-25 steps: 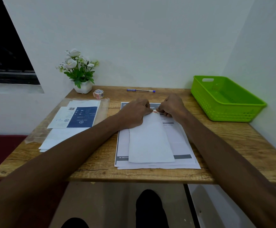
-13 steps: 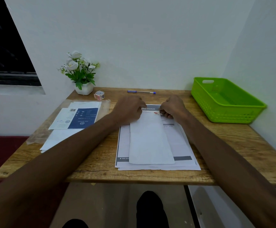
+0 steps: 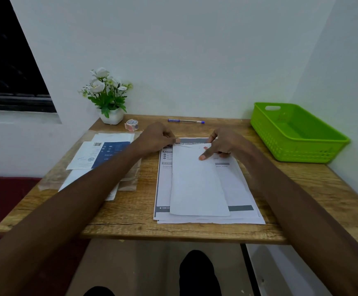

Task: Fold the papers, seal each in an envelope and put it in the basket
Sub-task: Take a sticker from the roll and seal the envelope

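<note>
White envelope (image 3: 198,184): flat, matte, oblong; long axis runs from the table's near edge toward the wall, flap end farthest away. Lies on a stack of printed papers (image 3: 242,189) on the wood-grain table (image 3: 131,214). Left hand (image 3: 155,138): fingers curled, pinching the far left corner. Right hand (image 3: 223,144): thumb pressed on the flap area, remaining fingers curled. Green perforated plastic basket (image 3: 297,150): far right, apart.
</note>
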`<state>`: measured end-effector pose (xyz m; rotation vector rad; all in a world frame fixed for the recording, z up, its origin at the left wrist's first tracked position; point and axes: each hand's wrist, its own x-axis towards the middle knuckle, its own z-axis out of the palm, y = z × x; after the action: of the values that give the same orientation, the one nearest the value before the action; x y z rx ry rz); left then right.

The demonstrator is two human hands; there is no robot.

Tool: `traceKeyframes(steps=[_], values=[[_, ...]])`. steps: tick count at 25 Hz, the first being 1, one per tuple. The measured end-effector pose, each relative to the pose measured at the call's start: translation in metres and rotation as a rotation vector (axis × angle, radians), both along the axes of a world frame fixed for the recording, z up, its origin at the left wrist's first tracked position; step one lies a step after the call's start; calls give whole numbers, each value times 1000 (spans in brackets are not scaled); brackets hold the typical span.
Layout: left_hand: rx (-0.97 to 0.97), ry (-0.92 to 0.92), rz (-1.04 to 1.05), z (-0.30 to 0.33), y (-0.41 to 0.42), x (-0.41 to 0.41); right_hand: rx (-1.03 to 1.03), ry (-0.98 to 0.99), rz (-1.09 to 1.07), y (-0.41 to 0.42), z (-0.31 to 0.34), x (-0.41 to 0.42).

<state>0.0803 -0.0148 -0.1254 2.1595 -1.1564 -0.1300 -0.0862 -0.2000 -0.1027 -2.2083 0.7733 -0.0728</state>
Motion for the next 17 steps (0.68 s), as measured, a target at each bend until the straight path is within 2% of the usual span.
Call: traceKeyframes(steps=[5,9,13,17], values=[[-30,91,-5,-2,2,4,109,-143,14,2,-6,1],[-100,291,-51,-4,5,8,174,-261,31,0,-9,2],[-109,441,-115,-1,8,11,149,-222,99,-6,-6,-1],[-87,540,-153,3,11,13,240,-256,127,-13,-6,0]])
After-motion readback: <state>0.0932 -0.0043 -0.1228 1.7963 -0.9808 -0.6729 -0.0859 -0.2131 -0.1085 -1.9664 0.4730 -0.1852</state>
